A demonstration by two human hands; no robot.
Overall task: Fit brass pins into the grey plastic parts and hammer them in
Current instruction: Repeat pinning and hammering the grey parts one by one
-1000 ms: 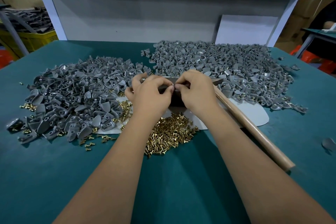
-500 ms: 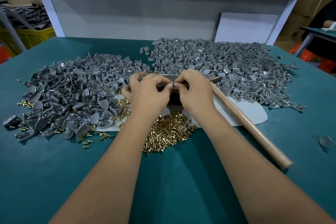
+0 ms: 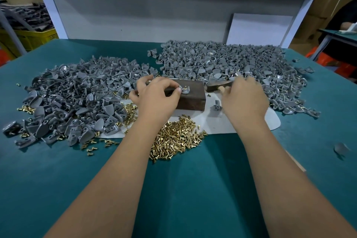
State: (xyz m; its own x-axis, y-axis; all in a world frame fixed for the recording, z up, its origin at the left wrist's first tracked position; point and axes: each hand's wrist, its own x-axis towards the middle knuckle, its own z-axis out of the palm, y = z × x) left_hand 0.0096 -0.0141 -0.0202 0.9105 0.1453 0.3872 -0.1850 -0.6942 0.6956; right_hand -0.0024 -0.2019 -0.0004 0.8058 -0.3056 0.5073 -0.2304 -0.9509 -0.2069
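At the centre of the frame the person's left hand [image 3: 157, 94] pinches a small grey plastic part [image 3: 184, 90] between thumb and forefinger, holding it on the top face of a dark brown rectangular block [image 3: 190, 96]; a brass pin [image 3: 185, 87] stands up out of the part. Just right of the block, the right hand [image 3: 244, 98] curls its fingers over the pale wooden handle [image 3: 221, 89] of a hammer, whose dark head [image 3: 217, 85] lies near the block's right end; the hand is blurred, so how firmly it grips cannot be told. A loose heap of short brass pins [image 3: 173, 139] lies below the block on a white sheet [image 3: 218, 123]. One large pile of grey plastic parts [image 3: 77, 98] fills the left of the green table [image 3: 193, 189], and another pile [image 3: 241, 67] spreads across the upper right. A single grey part [image 3: 216, 105] lies on the sheet beside the right hand.
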